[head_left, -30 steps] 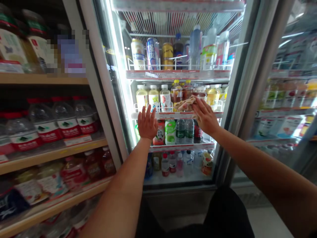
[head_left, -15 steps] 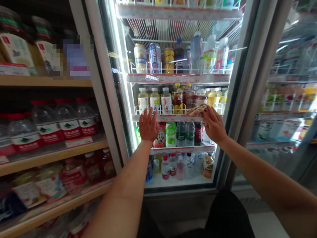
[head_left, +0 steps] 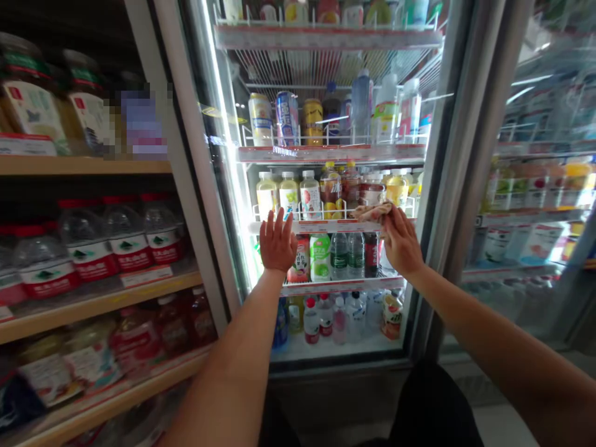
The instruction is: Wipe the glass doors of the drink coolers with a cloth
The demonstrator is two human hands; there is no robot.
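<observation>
A glass fridge door (head_left: 335, 347) stands in front of me, lit from inside. Against its left part my left hand (head_left: 278, 243) lies flat, fingers spread, with nothing in it. My right hand (head_left: 401, 243) grips a crumpled, patterned pinkish-beige cloth (head_left: 372, 212) on the right side of the glass. Behind the glass, around hand height, stand pale-capped juice bottles (head_left: 288, 194) and yellow-capped dark drink bottles (head_left: 331, 189). Lower down, a green-labelled bottle (head_left: 320, 257) shows between my hands.
Wooden shelves (head_left: 158, 285) with red-capped water bottles (head_left: 123, 233) run along the left. A metal door frame (head_left: 470, 124) borders the glass on the right, with another stocked fridge (head_left: 521, 205) past it. My knee (head_left: 433, 403) is close to the fridge's base.
The whole view has tilted up slightly, so the shelves sit lower in the picture. Both hands keep about the same places on the glass, the cloth still in my right hand.
</observation>
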